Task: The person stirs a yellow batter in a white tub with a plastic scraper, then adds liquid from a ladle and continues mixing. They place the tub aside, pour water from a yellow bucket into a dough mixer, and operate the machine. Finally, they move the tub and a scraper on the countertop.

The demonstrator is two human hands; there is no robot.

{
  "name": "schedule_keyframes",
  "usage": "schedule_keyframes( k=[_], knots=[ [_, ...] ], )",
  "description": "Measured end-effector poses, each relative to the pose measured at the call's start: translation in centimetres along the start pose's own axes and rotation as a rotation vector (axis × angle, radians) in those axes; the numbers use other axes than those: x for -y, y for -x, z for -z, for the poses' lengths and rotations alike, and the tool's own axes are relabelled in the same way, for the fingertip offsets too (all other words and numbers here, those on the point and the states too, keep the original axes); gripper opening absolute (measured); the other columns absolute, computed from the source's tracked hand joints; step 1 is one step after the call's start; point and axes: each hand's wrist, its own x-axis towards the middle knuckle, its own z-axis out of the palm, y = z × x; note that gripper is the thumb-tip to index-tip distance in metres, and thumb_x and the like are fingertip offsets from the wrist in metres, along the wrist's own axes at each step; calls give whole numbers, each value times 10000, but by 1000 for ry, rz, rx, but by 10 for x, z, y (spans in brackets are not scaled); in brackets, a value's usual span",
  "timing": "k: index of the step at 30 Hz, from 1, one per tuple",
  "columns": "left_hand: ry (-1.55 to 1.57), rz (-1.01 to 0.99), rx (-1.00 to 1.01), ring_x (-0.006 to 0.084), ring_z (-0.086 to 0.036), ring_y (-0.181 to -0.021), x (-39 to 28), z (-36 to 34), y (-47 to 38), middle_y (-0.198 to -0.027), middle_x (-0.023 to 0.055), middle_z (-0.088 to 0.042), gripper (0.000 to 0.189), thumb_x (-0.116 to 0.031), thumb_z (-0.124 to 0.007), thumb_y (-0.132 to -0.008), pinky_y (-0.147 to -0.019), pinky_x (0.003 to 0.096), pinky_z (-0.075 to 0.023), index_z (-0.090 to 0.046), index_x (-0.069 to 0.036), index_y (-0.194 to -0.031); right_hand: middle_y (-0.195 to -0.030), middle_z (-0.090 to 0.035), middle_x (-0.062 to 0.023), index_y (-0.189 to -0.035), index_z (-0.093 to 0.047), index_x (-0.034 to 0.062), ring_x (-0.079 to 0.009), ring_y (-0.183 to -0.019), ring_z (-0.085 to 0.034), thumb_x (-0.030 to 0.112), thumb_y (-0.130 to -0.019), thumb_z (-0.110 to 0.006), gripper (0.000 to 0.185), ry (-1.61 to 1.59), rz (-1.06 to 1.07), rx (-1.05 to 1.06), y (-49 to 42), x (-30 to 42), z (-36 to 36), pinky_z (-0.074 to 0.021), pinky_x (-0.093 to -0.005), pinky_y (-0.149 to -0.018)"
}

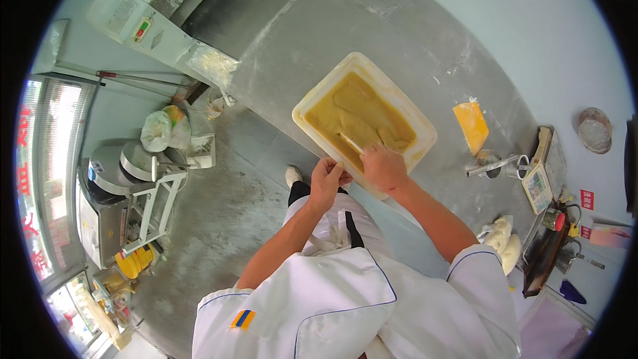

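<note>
A white plastic tub (421,132) sits at the near edge of the grey worktop, partly filled with thick, yellow-brown paste (369,104). In my right hand (386,167) is a slim, pale-handled utensil (351,143); its far end is sunk in the paste, so its shape is hidden. Around the utensil, the paste lies in smeared folds. My left hand (326,182) is at the tub's near side, thumb and fingers pinched on the rim. To the right of the tub lies a flat yellow piece (471,124), apparently a dough scraper, dusted with white powder.
A flour-dusted machine with a switch (143,29) adjoins the worktop (339,20) at upper left. Metal cylinders (491,164) and a scale (538,187) stand at right, near a plastic bag (503,244). Mixer bowls (107,169) are at left beyond the floor (219,209).
</note>
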Motion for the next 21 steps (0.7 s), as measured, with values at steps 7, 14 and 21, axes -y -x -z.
schedule_keyframes(
  k=[7, 14, 21],
  knots=[
    [172, 83, 40, 247, -664, -1044, -16, 7, 0, -1165, 135, -654, 258, -132, -525, -1001, -968, 419, -545, -523, -5, -1226, -851, -633, -170, -864, -639, 30, -379, -781, -681, 364, -964, -613, 349, -70, 7, -38, 13, 16, -13, -545, -490, -638],
    [262, 165, 80, 277, -649, -1069, -38, 20, -21, -1202, 136, -616, 285, -148, -539, -987, -930, 426, -552, -525, -22, -1242, -934, -646, -182, -902, -693, 15, -363, -896, -679, 431, -875, -713, 418, -124, -164, -43, 28, 35, -9, -549, -485, -752],
    [31, 203, 33, 272, -650, -1006, -46, 10, -41, -1162, 106, -606, 317, -168, -604, -962, -798, 394, -595, -531, -49, -1247, -974, -651, -149, -966, -689, 32, -354, -996, -647, 364, -830, -752, 365, -134, -416, -223, 57, 58, -11, -513, -472, -860]
  ],
)
